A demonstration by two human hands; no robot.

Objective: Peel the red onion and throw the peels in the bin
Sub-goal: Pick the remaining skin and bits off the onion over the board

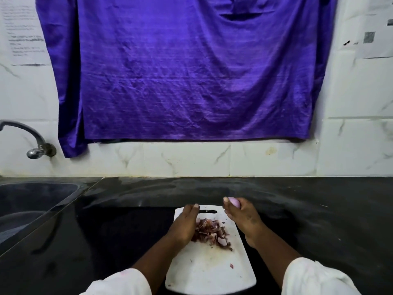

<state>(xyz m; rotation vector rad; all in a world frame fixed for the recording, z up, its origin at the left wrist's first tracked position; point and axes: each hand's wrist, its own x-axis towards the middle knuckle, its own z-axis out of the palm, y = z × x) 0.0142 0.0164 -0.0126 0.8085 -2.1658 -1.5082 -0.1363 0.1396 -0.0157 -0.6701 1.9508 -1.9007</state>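
1. The right hand has its fingers curled round the red onion. The onion shows pale and smooth at the fingertips, so the peeling looks done or nearly so.
2. The left hand lies with fingers straight and together. Its inner edge touches the heap of peels, which sits between the two hands, just right of the left palm.
3. Under both hands is the white cutting board, on a black counter.
4. The step in hand seems to be gathering the peels. Next they need scooping up together and carrying to a bin, which is not in view. A stray scrap lies nearer the body than the heap.
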